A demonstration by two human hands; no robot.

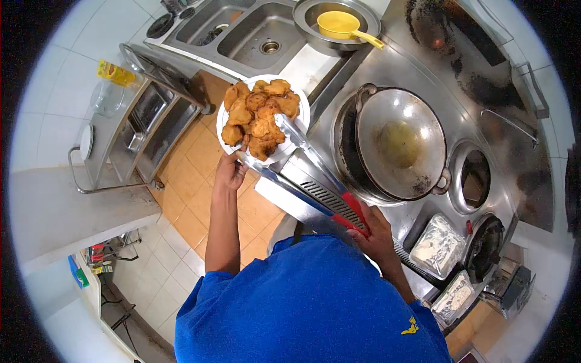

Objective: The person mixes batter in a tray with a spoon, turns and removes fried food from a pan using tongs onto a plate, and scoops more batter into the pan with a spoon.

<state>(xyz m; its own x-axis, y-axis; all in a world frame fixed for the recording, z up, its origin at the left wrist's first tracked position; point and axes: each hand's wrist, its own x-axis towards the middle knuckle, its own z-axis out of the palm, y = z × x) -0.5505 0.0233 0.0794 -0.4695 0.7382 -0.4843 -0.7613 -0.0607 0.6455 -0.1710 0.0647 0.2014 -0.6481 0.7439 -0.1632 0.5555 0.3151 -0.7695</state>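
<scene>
My left hand [231,171] grips the near rim of a white plate [305,115], its fingers partly hidden under it. Browned fried pieces [260,126] are heaped on the plate. My right hand [374,235] is closed round the red handles of metal tongs [315,158]. The tongs' arms are spread, one tip against the fried pieces and the other near the plate's rim by my left hand. To the right of the plate, a large wok [402,143] with a little yellowish oil sits on the stove.
A double sink [260,37] lies beyond the plate, beside a metal basin [301,13] holding a yellow dipper [339,25]. Two trays of whitish food [438,247] stand right of my right hand. A metal trolley [145,124] is at the left.
</scene>
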